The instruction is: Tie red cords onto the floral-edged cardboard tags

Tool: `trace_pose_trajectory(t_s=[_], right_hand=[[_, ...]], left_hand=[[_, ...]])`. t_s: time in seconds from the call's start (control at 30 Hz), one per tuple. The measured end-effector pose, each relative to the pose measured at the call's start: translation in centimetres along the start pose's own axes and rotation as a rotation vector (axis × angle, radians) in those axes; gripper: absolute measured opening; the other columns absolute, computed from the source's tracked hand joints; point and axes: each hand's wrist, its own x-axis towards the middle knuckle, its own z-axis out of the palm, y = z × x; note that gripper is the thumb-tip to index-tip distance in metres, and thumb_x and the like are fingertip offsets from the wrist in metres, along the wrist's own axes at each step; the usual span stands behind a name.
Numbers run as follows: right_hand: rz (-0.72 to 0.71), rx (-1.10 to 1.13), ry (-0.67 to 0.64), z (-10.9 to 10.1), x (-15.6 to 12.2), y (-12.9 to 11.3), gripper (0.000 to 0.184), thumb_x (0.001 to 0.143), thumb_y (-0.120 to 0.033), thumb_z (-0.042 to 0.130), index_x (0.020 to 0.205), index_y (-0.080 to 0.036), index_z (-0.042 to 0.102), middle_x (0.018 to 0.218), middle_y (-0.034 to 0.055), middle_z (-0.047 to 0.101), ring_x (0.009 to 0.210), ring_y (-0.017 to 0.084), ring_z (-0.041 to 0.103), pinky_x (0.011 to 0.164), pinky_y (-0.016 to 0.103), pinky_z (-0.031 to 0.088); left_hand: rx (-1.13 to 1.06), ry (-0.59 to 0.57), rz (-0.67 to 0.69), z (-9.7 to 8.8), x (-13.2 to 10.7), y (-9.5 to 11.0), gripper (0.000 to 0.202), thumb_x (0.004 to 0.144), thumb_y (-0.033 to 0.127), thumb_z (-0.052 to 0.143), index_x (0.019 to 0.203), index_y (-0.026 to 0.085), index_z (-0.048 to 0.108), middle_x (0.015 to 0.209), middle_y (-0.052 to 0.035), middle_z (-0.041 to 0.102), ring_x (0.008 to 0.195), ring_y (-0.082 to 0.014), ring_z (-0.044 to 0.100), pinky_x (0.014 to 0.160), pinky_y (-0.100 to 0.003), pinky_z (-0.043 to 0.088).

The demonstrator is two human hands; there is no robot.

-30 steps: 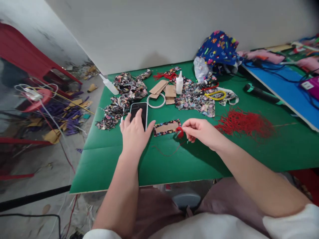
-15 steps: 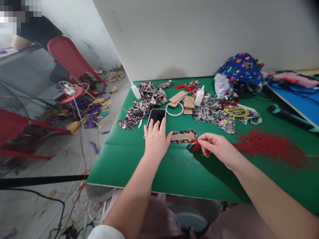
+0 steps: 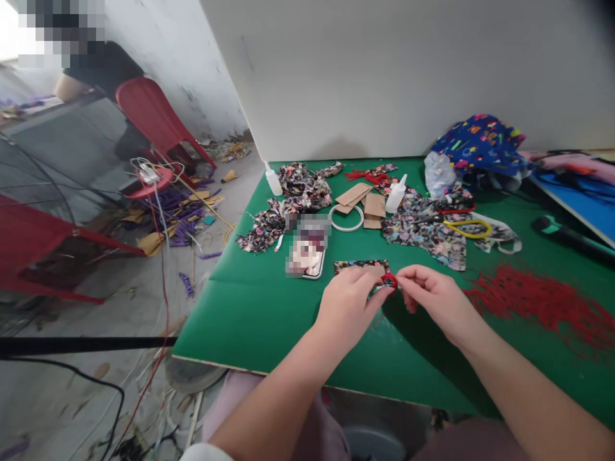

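Over the green table, both hands meet at a small red piece (image 3: 389, 280) with a dark middle; its exact kind is too small to tell. My left hand (image 3: 348, 304) is closed on its left side, thumb and fingers pinching. On the right side, my right hand (image 3: 430, 294) pinches it between thumb and forefinger. Just behind the left fingers lies a flat strip of cardboard edged with black floral fabric (image 3: 361, 264), partly covered by that hand. A phone (image 3: 314, 272) with a lit screen rests farther left, touched by neither hand.
Red threads (image 3: 538, 304) lie heaped at right. Behind are yellow-handled scissors (image 3: 468, 228), floral cloth (image 3: 427, 240), two white bottles (image 3: 396, 195), cardboard pieces (image 3: 373, 210) and a white ring (image 3: 346, 218). A person sits on a red chair (image 3: 154, 112) at far left.
My left hand has left the phone and moved right to the red piece, closing on it. The phone's screen has gone from dark to lit. My right hand still holds the piece.
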Motion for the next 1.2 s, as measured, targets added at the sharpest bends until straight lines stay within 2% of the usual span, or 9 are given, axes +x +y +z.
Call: trace_pose_trajectory(t_s=[0.17,0.27,0.6,0.8,0.87,0.97,1.2], right_hand=[[-0.018,-0.063,0.049,0.1,-0.1,0.1,0.021,0.082,-0.039,0.053,0.082,-0.019,0.057,0.051,-0.0054,0.050,0.046,0.007,0.046,0.048,0.019,0.038],[-0.009,-0.062,0.089,0.0,0.1,0.3,0.020,0.082,-0.039,0.053,0.082,-0.019,0.057,0.051,-0.0056,0.049,0.046,0.007,0.046,0.047,0.019,0.038],[0.024,0.069,0.155,0.2,0.5,1.1,0.023,0.079,-0.043,0.056,0.082,-0.020,0.056,0.049,-0.0061,0.046,0.043,0.007,0.042,0.043,0.019,0.034],[0.008,0.071,0.187,0.0,0.4,1.2,0.023,0.079,-0.042,0.057,0.081,-0.019,0.057,0.048,-0.0062,0.045,0.042,0.006,0.040,0.042,0.019,0.033],[0.002,0.077,0.220,0.0,0.4,1.2,0.023,0.078,-0.042,0.058,0.081,-0.019,0.057,0.048,-0.0062,0.045,0.042,0.006,0.040,0.042,0.019,0.033],[-0.011,0.089,0.258,0.0,0.6,1.1,0.024,0.078,-0.042,0.059,0.080,-0.019,0.057,0.047,-0.0061,0.045,0.042,0.006,0.039,0.041,0.019,0.032],[-0.080,0.089,0.316,-0.4,1.1,1.3,0.020,0.077,-0.039,0.060,0.080,-0.019,0.057,0.046,-0.0057,0.045,0.042,0.007,0.041,0.041,0.019,0.033]], left_hand=[[-0.030,0.047,0.010,0.9,0.2,0.0,0.020,0.088,0.028,0.047,0.089,0.018,0.064,0.098,-0.0029,0.069,0.093,-0.0152,0.061,0.085,-0.030,0.048],[-0.055,0.047,-0.006,1.2,0.3,-0.1,0.019,0.088,0.027,0.047,0.089,0.019,0.064,0.098,-0.0017,0.069,0.094,-0.0143,0.061,0.088,-0.030,0.048],[-0.033,-0.068,-0.044,0.6,0.8,-0.1,0.018,0.086,0.024,0.049,0.088,0.021,0.067,0.104,-0.0003,0.069,0.094,-0.0155,0.063,0.089,-0.030,0.048],[-0.015,-0.069,-0.022,0.5,0.7,0.2,0.019,0.086,0.025,0.050,0.087,0.021,0.068,0.101,-0.0022,0.069,0.092,-0.0168,0.063,0.086,-0.030,0.049],[0.003,-0.090,-0.012,0.5,0.6,0.4,0.020,0.086,0.027,0.049,0.085,0.021,0.068,0.096,-0.0027,0.070,0.088,-0.0170,0.063,0.081,-0.029,0.050],[0.045,-0.186,-0.036,0.6,0.4,0.8,0.021,0.085,0.030,0.049,0.083,0.021,0.068,0.082,-0.0016,0.070,0.076,-0.0171,0.064,0.069,-0.028,0.050],[0.040,-0.251,-0.023,0.8,-0.6,0.5,0.020,0.086,0.029,0.048,0.081,0.021,0.067,0.080,0.0002,0.070,0.077,-0.0170,0.064,0.070,-0.028,0.049]])
